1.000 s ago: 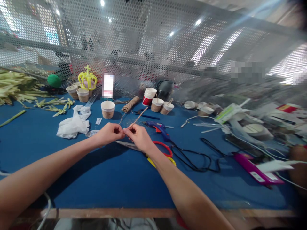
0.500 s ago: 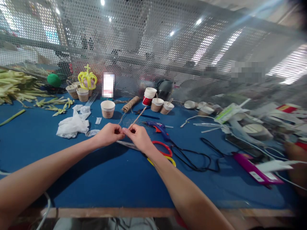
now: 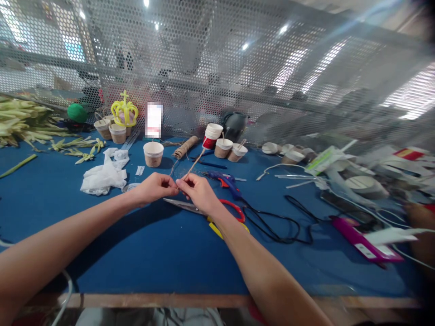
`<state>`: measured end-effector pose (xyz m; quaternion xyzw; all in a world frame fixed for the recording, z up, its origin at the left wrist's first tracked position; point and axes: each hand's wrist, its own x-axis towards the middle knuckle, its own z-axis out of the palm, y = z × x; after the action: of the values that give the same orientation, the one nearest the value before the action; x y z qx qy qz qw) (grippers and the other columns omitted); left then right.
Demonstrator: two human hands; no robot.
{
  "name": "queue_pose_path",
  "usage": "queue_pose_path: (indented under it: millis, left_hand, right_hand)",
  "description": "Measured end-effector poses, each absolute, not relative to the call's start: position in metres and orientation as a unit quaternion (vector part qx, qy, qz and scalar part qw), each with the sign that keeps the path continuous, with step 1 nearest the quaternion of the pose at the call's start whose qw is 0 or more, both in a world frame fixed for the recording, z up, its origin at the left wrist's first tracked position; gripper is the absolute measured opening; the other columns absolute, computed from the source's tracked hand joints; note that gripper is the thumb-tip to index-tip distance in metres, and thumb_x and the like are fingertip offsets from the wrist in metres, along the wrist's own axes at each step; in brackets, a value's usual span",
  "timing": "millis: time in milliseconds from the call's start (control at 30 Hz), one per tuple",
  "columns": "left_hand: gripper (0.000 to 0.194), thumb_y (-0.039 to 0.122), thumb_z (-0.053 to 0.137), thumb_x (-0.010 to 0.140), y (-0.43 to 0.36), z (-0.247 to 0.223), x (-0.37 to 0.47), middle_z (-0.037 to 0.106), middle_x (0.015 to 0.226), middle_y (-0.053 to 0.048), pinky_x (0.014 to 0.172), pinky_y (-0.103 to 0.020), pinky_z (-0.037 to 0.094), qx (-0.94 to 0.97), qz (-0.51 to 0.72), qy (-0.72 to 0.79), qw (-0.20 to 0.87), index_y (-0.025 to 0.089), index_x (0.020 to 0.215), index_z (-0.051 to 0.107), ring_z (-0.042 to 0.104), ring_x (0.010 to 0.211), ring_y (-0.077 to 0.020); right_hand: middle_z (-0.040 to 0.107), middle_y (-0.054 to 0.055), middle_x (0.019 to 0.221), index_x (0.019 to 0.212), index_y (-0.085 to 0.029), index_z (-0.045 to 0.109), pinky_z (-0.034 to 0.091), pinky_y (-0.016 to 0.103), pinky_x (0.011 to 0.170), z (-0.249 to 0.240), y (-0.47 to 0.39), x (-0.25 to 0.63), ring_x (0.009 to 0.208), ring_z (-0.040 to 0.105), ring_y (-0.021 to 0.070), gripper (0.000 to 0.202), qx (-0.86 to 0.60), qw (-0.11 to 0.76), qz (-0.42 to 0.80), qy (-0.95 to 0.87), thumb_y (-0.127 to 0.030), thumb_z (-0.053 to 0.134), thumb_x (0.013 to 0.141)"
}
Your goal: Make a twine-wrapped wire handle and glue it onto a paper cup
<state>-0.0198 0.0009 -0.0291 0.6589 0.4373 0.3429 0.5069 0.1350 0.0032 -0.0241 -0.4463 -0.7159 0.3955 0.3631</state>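
Observation:
My right hand (image 3: 199,192) is closed, pinching a thin brown stick (image 3: 194,165) that slants up and away to the right; it looks wound with twine. Close against its fingertips, my left hand (image 3: 157,186) is closed too, in a pinch on twine (image 3: 172,168) that runs back toward the twine roll (image 3: 186,147). The exact pinch point is hidden by the fingers. Under my right wrist lie scissors (image 3: 185,206) with red and yellow handles. Just beyond that hand rests a blue glue gun (image 3: 224,179). A paper cup (image 3: 153,154) stands beyond my left hand.
Crumpled white plastic (image 3: 103,179) lies left of my hands, with a yellow crown-shaped piece (image 3: 124,109) on cups behind it. Several wrapped cups (image 3: 223,148) stand at the back. A black cord (image 3: 272,217) and a purple box (image 3: 365,240) are at right. Perforated metal (image 3: 190,59) rises behind.
Both hands have shifted slightly, with the fingertips a little further right. The brown stick stands slightly steeper. Other things on the table stay put.

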Motion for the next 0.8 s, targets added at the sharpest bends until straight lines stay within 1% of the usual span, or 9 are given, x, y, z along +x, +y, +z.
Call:
queue_pose_path:
  millis: [133, 400, 567, 800]
  left_hand:
    - [0.015, 0.027, 0.058, 0.063, 0.0028, -0.0315, -0.0220, 0.052, 0.056, 0.004, 0.050, -0.021, 0.030, 0.669, 0.335, 0.441, 0.496, 0.012, 0.062, 0.055, 0.041, 0.051, -0.0067]
    - [0.015, 0.027, 0.056, 0.064, 0.0013, -0.0297, -0.0197, 0.050, 0.056, 0.003, 0.051, -0.021, 0.031, 0.683, 0.334, 0.435, 0.482, 0.012, 0.061, 0.054, 0.041, 0.051, -0.0065]
    - [0.015, 0.026, 0.057, 0.063, -0.0010, -0.0272, -0.0178, 0.050, 0.053, 0.004, 0.048, -0.020, 0.030, 0.682, 0.337, 0.452, 0.466, 0.013, 0.058, 0.053, 0.040, 0.049, -0.0062]
    - [0.015, 0.024, 0.057, 0.063, -0.0023, -0.0281, -0.0167, 0.050, 0.052, 0.004, 0.050, -0.020, 0.031, 0.662, 0.349, 0.431, 0.504, 0.013, 0.054, 0.051, 0.041, 0.050, -0.0062]
  right_hand:
    - [0.044, -0.005, 0.048, 0.061, -0.017, 0.046, 0.031, 0.022, 0.043, -0.0231, 0.0044, 0.1361, 0.042, 0.039, 0.0079, 0.023, -0.467, 0.358, 0.376, -0.716, -0.034, 0.051, 0.076]
    - [0.042, -0.005, 0.045, 0.059, -0.017, 0.046, 0.029, 0.023, 0.045, -0.0208, 0.0028, 0.1372, 0.043, 0.036, 0.0084, 0.025, -0.488, 0.341, 0.326, -0.735, -0.035, 0.050, 0.076]
    - [0.045, -0.003, 0.051, 0.056, -0.017, 0.046, 0.030, 0.023, 0.049, -0.0222, 0.0035, 0.1358, 0.049, 0.038, 0.0093, 0.025, -0.488, 0.352, 0.282, -0.747, -0.033, 0.052, 0.075]
    - [0.044, -0.003, 0.052, 0.054, -0.018, 0.044, 0.030, 0.023, 0.049, -0.0235, 0.0020, 0.1345, 0.050, 0.038, 0.0092, 0.027, -0.477, 0.351, 0.271, -0.759, -0.034, 0.053, 0.074]
